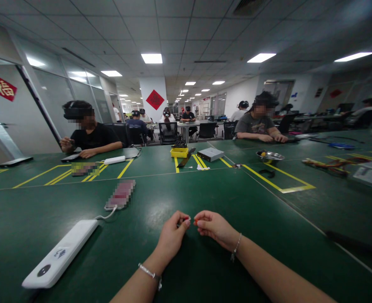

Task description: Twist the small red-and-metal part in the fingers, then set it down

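Observation:
Both hands hover close together over the green table [148, 198], their fingertips facing each other with a narrow gap between. My left hand [171, 235] is closed in a pinch on a small piece with a red part and a pale, silvery tip [189, 218]. Pinched in my right hand [216, 228] is a small orange-red piece [196, 221]. Both pieces are mostly covered by the fingers and too small for me to tell their kind.
To the left, a white oblong device [62, 252] is cabled to a phone [121, 194]. Farther back stand a yellow box [179, 152], a grey metal drive [210, 154] and a metal bowl [274, 156]. Cables [327, 165] lie right. Two people sit across the table.

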The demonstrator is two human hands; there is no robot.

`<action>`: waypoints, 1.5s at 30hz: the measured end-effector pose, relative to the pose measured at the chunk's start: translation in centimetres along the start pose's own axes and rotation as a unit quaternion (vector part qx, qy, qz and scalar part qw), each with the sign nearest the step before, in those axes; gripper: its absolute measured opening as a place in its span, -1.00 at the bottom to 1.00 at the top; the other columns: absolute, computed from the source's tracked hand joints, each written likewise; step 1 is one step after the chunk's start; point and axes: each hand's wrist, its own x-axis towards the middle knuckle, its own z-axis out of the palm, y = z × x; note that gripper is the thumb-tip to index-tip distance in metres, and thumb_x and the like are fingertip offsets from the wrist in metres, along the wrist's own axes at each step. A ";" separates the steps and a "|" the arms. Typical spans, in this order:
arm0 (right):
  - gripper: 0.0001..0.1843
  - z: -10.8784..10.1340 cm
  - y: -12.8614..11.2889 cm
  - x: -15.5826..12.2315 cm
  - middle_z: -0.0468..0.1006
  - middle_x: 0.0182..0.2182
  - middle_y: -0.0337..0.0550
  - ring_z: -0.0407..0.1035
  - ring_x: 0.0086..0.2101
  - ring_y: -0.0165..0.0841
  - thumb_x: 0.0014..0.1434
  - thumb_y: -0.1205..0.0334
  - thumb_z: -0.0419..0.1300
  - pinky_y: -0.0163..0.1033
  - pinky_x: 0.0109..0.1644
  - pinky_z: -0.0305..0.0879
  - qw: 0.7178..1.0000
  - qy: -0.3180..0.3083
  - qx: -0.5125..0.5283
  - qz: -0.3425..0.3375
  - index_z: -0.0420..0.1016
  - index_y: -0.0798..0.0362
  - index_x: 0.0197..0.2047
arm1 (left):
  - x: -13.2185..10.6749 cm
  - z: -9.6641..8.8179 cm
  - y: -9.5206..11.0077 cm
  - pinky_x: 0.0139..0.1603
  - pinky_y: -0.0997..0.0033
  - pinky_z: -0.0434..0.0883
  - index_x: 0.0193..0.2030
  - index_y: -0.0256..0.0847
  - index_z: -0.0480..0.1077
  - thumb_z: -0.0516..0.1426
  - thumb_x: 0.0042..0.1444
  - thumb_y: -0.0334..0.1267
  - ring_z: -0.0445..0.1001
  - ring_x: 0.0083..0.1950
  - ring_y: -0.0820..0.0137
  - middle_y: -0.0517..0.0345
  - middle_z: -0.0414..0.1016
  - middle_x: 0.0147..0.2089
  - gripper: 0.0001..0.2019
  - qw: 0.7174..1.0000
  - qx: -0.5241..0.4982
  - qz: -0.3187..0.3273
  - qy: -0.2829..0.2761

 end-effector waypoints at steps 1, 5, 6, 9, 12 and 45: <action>-0.69 0.0 0.0 0.0 0.45 -0.48 -0.24 0.29 -0.54 -0.54 -0.28 0.27 0.32 -0.35 -0.42 0.17 1.000 0.001 0.000 0.000 0.35 0.13 -0.41 | 0.0 0.0 0.0 -0.34 0.49 0.23 -0.36 -0.18 0.32 0.00 0.00 -0.18 0.31 -0.39 0.47 0.26 0.37 -0.44 -0.85 1.000 -0.001 0.003 0.001; -0.68 0.2 -0.2 -0.1 0.44 -0.48 -0.25 0.28 -0.54 -0.53 -0.30 0.28 0.32 -0.34 -0.42 0.17 1.000 0.009 0.005 -0.003 0.36 0.12 -0.40 | -0.1 0.0 0.1 -0.34 0.49 0.24 -0.35 -0.19 0.31 0.00 0.00 -0.21 0.31 -0.39 0.47 0.25 0.38 -0.40 -0.86 1.000 -0.007 0.004 -0.007; -0.69 0.3 -0.1 -0.1 0.44 -0.49 -0.25 0.28 -0.54 -0.53 -0.29 0.27 0.31 -0.34 -0.42 0.17 1.000 0.015 0.004 -0.005 0.36 0.12 -0.40 | -0.1 0.0 0.1 -0.35 0.49 0.25 -0.35 -0.19 0.31 0.00 0.00 -0.22 0.31 -0.40 0.48 0.25 0.38 -0.39 -0.86 1.000 -0.005 0.004 -0.008; -0.71 0.6 0.1 -0.1 0.44 -0.51 -0.25 0.27 -0.53 -0.52 -0.27 0.23 0.30 -0.33 -0.41 0.18 0.999 0.042 -0.015 -0.017 0.38 0.12 -0.41 | 0.0 0.0 0.1 -0.35 0.48 0.26 -0.33 -0.19 0.31 0.02 -0.04 -0.27 0.33 -0.41 0.48 0.23 0.40 -0.37 -0.87 1.000 0.010 0.004 0.001; -0.73 0.7 0.4 0.0 0.45 -0.52 -0.24 0.28 -0.49 -0.49 -0.26 0.21 0.30 -0.32 -0.38 0.20 0.996 0.072 -0.037 -0.034 0.43 0.12 -0.42 | 0.1 0.1 0.1 -0.33 0.48 0.27 -0.33 -0.19 0.31 0.04 -0.08 -0.31 0.36 -0.38 0.46 0.22 0.41 -0.36 -0.87 0.999 0.026 0.005 0.020; -0.68 2.1 0.1 0.0 0.52 -0.42 -0.12 0.32 -0.40 -0.37 -0.18 0.14 0.21 -0.29 -0.36 0.19 0.976 0.182 -0.104 -0.055 0.50 0.11 -0.32 | -0.4 0.3 0.5 -0.19 0.34 0.28 -0.32 -0.15 0.33 0.10 -0.15 -0.36 0.34 -0.23 0.35 0.18 0.40 -0.30 -0.82 0.984 0.156 0.071 0.048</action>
